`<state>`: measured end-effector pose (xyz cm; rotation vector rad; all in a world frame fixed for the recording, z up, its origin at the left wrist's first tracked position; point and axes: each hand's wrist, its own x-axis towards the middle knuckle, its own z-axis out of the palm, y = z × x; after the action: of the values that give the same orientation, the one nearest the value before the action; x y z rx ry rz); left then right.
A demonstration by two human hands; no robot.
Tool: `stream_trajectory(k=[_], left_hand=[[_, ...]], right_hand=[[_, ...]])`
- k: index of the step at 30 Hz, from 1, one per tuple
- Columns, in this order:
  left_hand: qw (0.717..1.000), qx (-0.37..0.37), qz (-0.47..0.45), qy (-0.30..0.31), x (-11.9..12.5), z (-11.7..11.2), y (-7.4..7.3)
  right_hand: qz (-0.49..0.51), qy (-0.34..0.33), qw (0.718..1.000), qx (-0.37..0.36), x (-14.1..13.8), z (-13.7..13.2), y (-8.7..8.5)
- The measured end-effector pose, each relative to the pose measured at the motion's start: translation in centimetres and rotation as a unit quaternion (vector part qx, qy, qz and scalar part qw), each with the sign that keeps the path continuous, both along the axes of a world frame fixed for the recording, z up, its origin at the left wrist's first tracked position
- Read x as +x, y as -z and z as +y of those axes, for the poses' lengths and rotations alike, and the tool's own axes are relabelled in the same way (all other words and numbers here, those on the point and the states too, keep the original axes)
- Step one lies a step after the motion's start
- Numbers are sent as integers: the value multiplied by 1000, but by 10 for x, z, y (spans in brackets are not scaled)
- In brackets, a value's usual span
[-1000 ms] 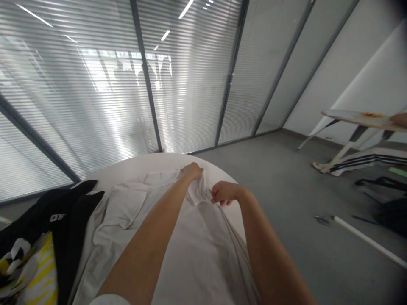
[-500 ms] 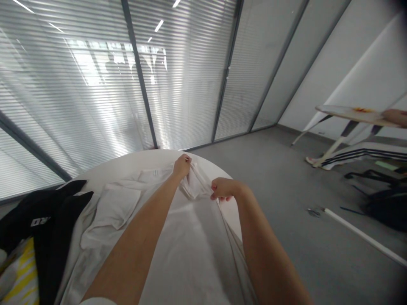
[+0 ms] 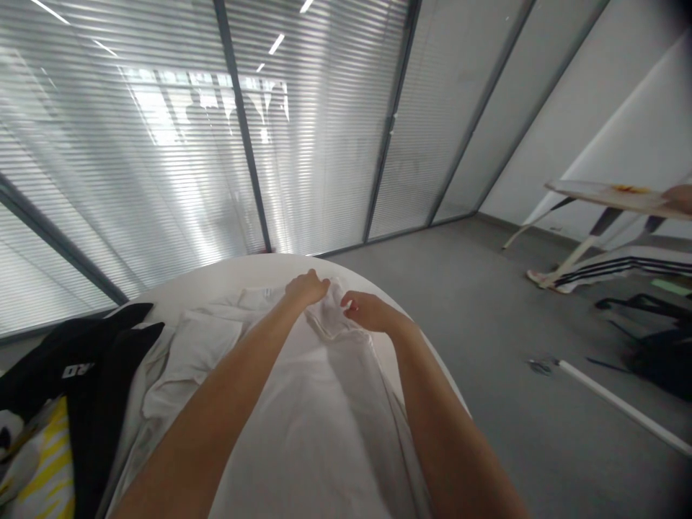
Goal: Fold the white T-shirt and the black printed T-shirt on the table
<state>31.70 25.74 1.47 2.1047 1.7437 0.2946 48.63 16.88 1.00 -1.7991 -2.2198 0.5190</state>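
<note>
A white shirt (image 3: 318,404) lies spread over a round white table (image 3: 216,281). Both my arms reach across it to its far end. My left hand (image 3: 307,288) is closed on a fold of the shirt's cloth near the collar. Just to the right, my right hand (image 3: 363,310) pinches the same bunched part of the shirt. The two hands sit close together, almost touching. One short sleeve of the shirt (image 3: 202,346) lies flat to the left.
A black garment with white lettering (image 3: 81,375) and a yellow-and-white striped one (image 3: 43,476) lie on the table's left. Glass walls with blinds stand behind. On the right, over grey floor, are an ironing board (image 3: 610,198), a white pole (image 3: 621,407) and dark items.
My right hand has moved left and forward toward my left hand, bringing the gripped cloth together. My left hand stays at the shirt's far end.
</note>
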Motion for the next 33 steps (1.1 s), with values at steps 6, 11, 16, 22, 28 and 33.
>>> stream_trajectory(k=[6, 11, 16, 22, 28, 33], left_hand=[[997, -30, 70, 27, -28, -49, 0], [995, -36, 77, -46, -28, -68, 16], [998, 7, 22, -52, -33, -63, 27], [980, 60, -185, -51, -39, -54, 37], [922, -21, -384, -54, -26, -57, 47], [926, -9, -362, -110, -26, -60, 46]], right_hand=[[1, 53, 988, 146, -11, 12, 34], [-82, 80, 987, 113, -24, 6, 51], [-139, 96, 980, 101, -32, 1, 49], [-141, 100, 980, 99, -34, 2, 48], [-129, 96, 982, 101, -31, 4, 51], [-149, 93, 979, 104, -30, 6, 55]])
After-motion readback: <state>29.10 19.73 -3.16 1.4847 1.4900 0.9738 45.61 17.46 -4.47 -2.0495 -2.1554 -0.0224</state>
